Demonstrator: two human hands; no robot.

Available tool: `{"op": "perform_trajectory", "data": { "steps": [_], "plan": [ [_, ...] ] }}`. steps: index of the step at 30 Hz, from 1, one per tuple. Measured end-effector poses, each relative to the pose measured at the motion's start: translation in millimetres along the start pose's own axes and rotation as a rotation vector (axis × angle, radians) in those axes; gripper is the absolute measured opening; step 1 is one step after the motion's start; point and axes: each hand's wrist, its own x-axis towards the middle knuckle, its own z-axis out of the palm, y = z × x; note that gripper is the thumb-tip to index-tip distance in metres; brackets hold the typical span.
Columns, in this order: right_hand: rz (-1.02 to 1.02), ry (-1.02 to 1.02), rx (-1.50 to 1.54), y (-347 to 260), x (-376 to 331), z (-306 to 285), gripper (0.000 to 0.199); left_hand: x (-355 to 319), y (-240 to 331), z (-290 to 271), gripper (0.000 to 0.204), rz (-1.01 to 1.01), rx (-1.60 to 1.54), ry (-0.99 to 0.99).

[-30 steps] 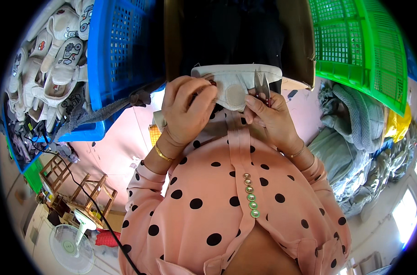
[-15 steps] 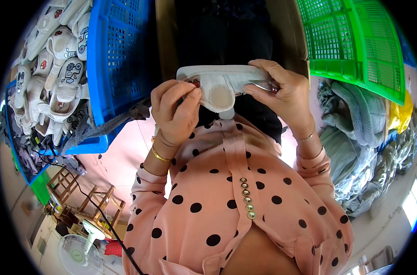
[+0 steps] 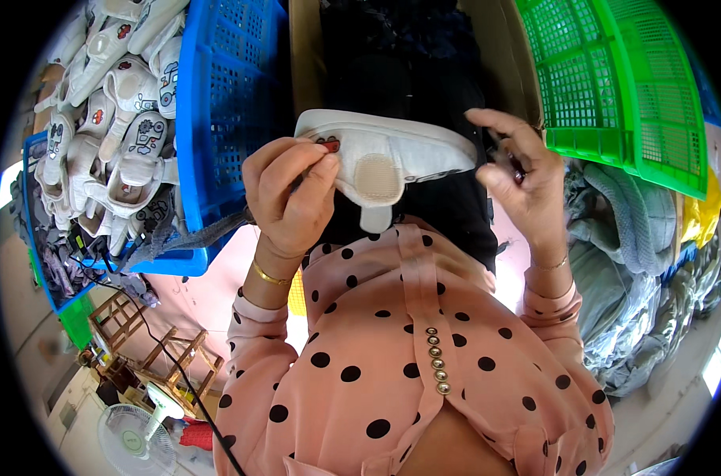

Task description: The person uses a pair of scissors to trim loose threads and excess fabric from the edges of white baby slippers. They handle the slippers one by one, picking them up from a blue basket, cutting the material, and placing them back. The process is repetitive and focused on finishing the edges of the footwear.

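Observation:
A small white cloth shoe (image 3: 432, 151) hangs sideways before me, its pale sole edge uppermost and its strap with a beige fastening patch (image 3: 378, 176) folded down. My left hand (image 3: 291, 190) pinches the shoe's left end, beside a small red motif (image 3: 330, 146). Just off the other end of the shoe is my right hand (image 3: 523, 170), thumb and forefinger apart. Small thread snips (image 3: 518, 173) sit in its palm, mostly hidden by the fingers.
At the left, a blue plastic crate (image 3: 226, 103) stands beside a heap of similar white shoes (image 3: 134, 159). An open cardboard box (image 3: 507, 55) is ahead, with a green crate (image 3: 582, 87) to its right. Below that crate lie grey fabric bundles (image 3: 614, 230). A fan (image 3: 134, 440) stands lower left.
My right hand has let go of the shoe's right end and drawn back to the right. The shoe's strap now hangs lower, and the snips' blade no longer shows against the shoe.

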Motion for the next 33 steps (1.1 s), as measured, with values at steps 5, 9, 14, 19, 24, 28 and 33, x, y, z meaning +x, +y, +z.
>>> {"op": "perform_trajectory", "data": {
  "steps": [5,9,14,19,24,28,33],
  "plan": [
    [-0.271,-0.072,-0.303,-3.3,8.6,8.1,0.052,9.0,2.1,5.6,0.037,0.051,-0.058,0.004],
    [-0.199,-0.130,-0.226,17.6,1.8,13.2,0.048,11.0,1.5,8.9,0.047,-0.077,-0.106,-0.013],
    [0.107,0.005,0.169,40.1,-38.0,33.3,0.043,2.9,23.7,17.2,0.067,-0.842,-0.588,-0.110],
    [0.334,-0.082,0.402,43.5,-59.8,50.0,0.043,-4.6,27.8,15.1,0.060,-0.904,-0.676,-0.293],
    [0.403,-0.140,0.624,28.3,-47.9,25.1,0.049,3.9,37.9,4.0,0.054,-0.651,-0.334,-0.541],
    [0.180,-0.212,0.207,29.3,-39.8,34.9,0.045,-10.2,62.6,12.2,0.057,-0.489,-0.249,-0.660],
    [0.400,-0.244,0.314,58.8,-51.8,37.4,0.041,-14.6,49.1,13.7,0.059,-0.666,-0.677,-0.798]
  ]
}}
